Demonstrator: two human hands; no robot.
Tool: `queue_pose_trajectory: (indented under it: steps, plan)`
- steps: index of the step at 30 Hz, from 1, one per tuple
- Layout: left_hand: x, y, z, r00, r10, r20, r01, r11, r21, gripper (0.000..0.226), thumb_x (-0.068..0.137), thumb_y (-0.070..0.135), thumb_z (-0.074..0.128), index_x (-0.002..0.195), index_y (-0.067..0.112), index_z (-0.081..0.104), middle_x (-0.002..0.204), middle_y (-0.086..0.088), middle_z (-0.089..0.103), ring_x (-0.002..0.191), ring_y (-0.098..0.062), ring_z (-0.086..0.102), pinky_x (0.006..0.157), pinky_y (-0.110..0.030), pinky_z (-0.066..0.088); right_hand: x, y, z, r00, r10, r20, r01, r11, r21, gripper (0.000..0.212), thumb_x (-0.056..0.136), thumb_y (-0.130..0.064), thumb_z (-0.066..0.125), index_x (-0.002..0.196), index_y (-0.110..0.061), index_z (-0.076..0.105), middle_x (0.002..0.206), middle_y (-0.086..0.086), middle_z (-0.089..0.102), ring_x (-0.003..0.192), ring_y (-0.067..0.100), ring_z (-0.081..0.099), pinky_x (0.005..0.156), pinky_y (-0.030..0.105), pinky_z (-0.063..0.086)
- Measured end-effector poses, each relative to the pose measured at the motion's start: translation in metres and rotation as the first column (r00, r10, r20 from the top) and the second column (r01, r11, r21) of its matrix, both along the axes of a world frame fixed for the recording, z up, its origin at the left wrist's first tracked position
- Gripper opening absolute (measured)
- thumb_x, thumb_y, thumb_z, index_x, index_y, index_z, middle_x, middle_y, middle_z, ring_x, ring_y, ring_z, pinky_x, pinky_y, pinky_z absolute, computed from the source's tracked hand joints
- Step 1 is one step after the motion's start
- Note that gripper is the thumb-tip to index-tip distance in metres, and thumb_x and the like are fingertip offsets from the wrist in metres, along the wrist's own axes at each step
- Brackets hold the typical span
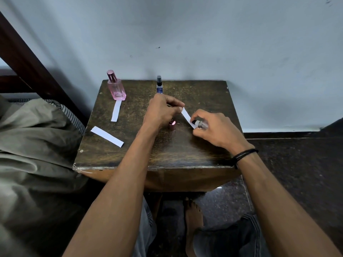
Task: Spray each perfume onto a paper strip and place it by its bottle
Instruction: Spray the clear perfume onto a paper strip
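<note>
paper strip (187, 117) | held slanted just over the table (130, 156), upper end pinched by left hand (161, 110) thumb and fingers | clear spray bottle (202, 124) clamped in curled right hand (213, 130) fingers, nozzle at strip's lower end | handling: strip judged light, limp, crease-prone, best taken by one end; bottle judged smooth, slippery, best gripped round body

You have bare tabletop (207, 97) at the right rear, while the pink cap (172, 124) stands mid-surface and the pink bottle (116, 89) and blue bottle (159, 85) line the back.
</note>
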State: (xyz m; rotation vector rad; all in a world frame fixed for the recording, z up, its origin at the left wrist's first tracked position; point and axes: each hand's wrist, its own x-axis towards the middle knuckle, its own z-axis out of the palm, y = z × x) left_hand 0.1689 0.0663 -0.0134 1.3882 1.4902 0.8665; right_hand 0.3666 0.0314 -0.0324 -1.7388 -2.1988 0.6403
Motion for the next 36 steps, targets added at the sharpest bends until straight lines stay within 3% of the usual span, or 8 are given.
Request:
queue_pose_trajectory:
  steps: [5,8,16,21,24,27,33,36]
  plan:
    - [0.000,0.001,-0.002,1.000,0.010,0.003,-0.010,1.000,-0.001,0.021,0.087,0.003,0.075,0.080,0.023,0.077,0.088,-0.009,0.077,0.087,-0.025,0.076,0.074,-0.048,0.064,0.003,-0.003,0.001,0.997,-0.024,-0.074,0.025,1.000,0.015,0.032,0.083,-0.042,0.065,0.112,-0.049,0.055,0.084,-0.007,0.064,0.068,0.013,0.062,0.058,0.030,0.048]
    - [-0.001,0.003,-0.003,1.000,0.008,-0.021,-0.008,1.000,0.009,0.016,0.087,0.005,0.076,0.086,0.020,0.079,0.089,-0.006,0.077,0.086,-0.020,0.076,0.078,-0.044,0.064,0.000,-0.004,0.002,0.997,0.005,-0.072,-0.003,1.000,0.030,0.034,0.084,-0.041,0.064,0.116,-0.049,0.054,0.089,-0.006,0.064,0.068,0.008,0.059,0.056,0.027,0.042]
    - [-0.002,-0.001,-0.001,0.999,0.037,-0.006,-0.037,0.999,0.017,0.011,0.087,0.006,0.076,0.088,0.016,0.080,0.082,-0.002,0.075,0.069,-0.006,0.071,0.051,-0.020,0.056,0.006,-0.003,0.006,0.995,0.060,0.074,-0.056,0.997,-0.047,0.029,0.086,-0.044,0.066,0.113,-0.049,0.057,0.092,-0.005,0.065,0.068,0.010,0.059,0.056,0.029,0.042]
    - [-0.004,0.001,0.000,0.999,0.021,-0.039,-0.020,0.999,0.030,0.013,0.087,0.006,0.076,0.089,0.018,0.080,0.086,-0.001,0.076,0.074,-0.006,0.073,0.061,-0.023,0.060,0.017,-0.004,0.014,0.992,0.107,0.073,-0.096,0.985,-0.145,0.025,0.085,-0.041,0.069,0.107,-0.050,0.062,0.085,-0.008,0.066,0.072,0.015,0.062,0.062,0.032,0.046]
    - [-0.004,0.001,0.000,0.999,0.022,-0.036,-0.021,1.000,0.019,0.016,0.087,0.005,0.076,0.084,0.020,0.079,0.085,-0.004,0.075,0.077,-0.013,0.074,0.055,-0.021,0.058,0.028,-0.005,0.019,0.995,0.087,-0.046,-0.094,0.976,-0.195,0.023,0.085,-0.032,0.071,0.102,-0.047,0.066,0.082,-0.010,0.070,0.077,0.014,0.066,0.072,0.038,0.052]
    - [-0.002,0.000,0.001,0.999,0.024,-0.048,-0.023,1.000,0.017,0.018,0.087,0.005,0.076,0.081,0.022,0.078,0.084,-0.006,0.074,0.073,-0.017,0.072,0.049,-0.018,0.054,0.037,-0.006,0.021,0.973,0.044,-0.228,-0.093,0.973,-0.210,0.026,0.089,-0.023,0.070,0.103,-0.045,0.068,0.075,-0.025,0.067,0.053,-0.002,0.056,0.058,0.021,0.043]
    - [0.001,0.000,-0.004,0.983,-0.028,-0.183,0.040,0.997,0.063,0.015,0.090,0.003,0.072,0.087,0.017,0.078,0.087,-0.008,0.074,0.062,-0.029,0.073,0.047,-0.031,0.058,0.040,-0.004,0.022,0.854,-0.038,-0.519,-0.033,0.991,-0.128,0.031,0.093,-0.019,0.067,0.111,-0.044,0.068,0.071,-0.005,0.065,0.046,0.013,0.050,0.041,0.019,0.038]
    - [0.003,0.000,-0.006,0.969,-0.060,-0.238,0.088,0.990,0.110,0.018,0.089,0.008,0.074,0.084,0.025,0.077,0.082,0.002,0.074,0.049,-0.014,0.068,0.050,-0.026,0.055,0.035,-0.002,0.021,0.752,-0.083,-0.654,0.001,0.992,-0.125,0.033,0.091,-0.023,0.067,0.118,-0.041,0.065,0.075,-0.001,0.065,0.048,0.015,0.052,0.038,0.022,0.038]
